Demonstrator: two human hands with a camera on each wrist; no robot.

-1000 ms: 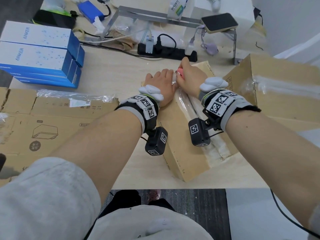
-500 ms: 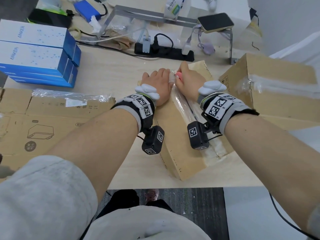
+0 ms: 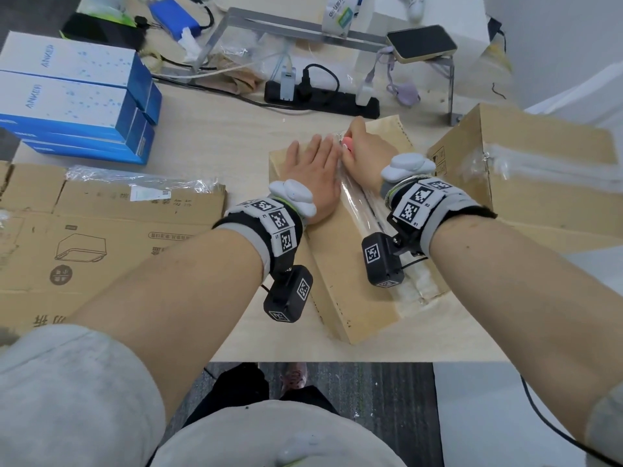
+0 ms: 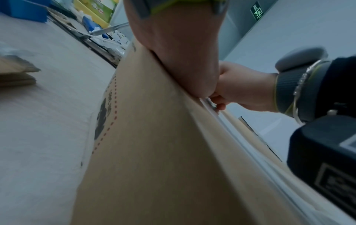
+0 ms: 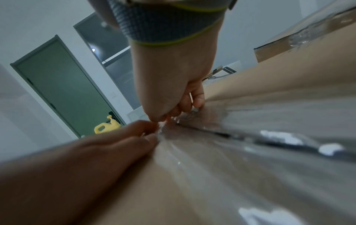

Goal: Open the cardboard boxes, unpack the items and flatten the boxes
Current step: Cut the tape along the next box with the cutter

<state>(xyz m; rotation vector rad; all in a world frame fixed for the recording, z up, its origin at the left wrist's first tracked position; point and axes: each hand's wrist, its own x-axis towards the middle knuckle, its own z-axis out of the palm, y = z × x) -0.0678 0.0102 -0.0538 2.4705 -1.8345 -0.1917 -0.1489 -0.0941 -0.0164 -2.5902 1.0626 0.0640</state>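
Note:
A long cardboard box [image 3: 337, 261] lies slantwise on the table, with clear tape [image 3: 362, 203] running along its top seam. My left hand [image 3: 313, 170] presses flat on the box top left of the seam, fingers straight. My right hand [image 3: 365, 148] is curled around a small pink cutter [image 3: 347, 143] at the far end of the tape. The right wrist view shows my right hand [image 5: 173, 91] with fingertips down on the glossy tape [image 5: 250, 144], and my left hand [image 5: 96, 152] touching beside them. The cutter's blade is hidden.
A second taped cardboard box [image 3: 539, 170] stands close on the right. Flattened cardboard [image 3: 101, 237] with plastic wrap lies at the left, stacked blue-and-white boxes [image 3: 74, 96] behind it. A black power strip [image 3: 320, 99] and cables lie beyond the box. The table's front edge [image 3: 303, 358] is near.
Both hands stay at the far end of the tape seam. My left fingers now lie flatter and more spread on the box top.

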